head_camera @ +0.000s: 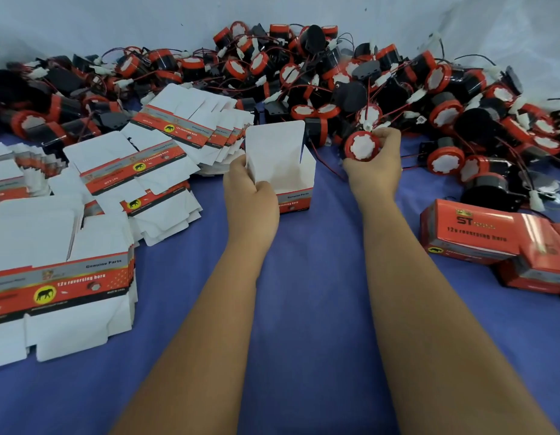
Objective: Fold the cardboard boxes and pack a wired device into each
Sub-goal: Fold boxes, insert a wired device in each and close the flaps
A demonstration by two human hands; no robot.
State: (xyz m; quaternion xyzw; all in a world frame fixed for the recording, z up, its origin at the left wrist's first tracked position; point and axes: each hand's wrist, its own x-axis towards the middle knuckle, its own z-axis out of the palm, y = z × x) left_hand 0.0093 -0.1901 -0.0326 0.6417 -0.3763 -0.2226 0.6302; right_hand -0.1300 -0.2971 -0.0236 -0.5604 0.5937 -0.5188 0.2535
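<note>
The left hand is gripping the near-left wall of an erected white-and-red cardboard box, fingers curled over the rim. The box is standing upright on the blue cloth work surface with its top open and its tall white lid flap raised at the rear. The right hand is holding a round black device with a red rim and white face, fingers wrapped around the body; a thin red wire is trailing from the device. The device is sitting just beside the box's open mouth, on its right, not yet inside.

Progress, as a judgement: the task is at an early-to-middle stage.
- Done: a small group of closed red boxes is lying at the right edge.
- In hand: one box folded, insertion pending, lid closure to follow.
- Left: a large pile of loose red-and-black wired devices is lying along the rear, and several stacks of flat unfolded box blanks are lying at the left.

Legible writing:
- Flat blanks: "Genuine Parts", "12v reversing horn", a black elephant on a yellow disc.
- Closed box: "ST" logo, "12v reversing horn".
- Smaller print is too blurred to read.
</note>
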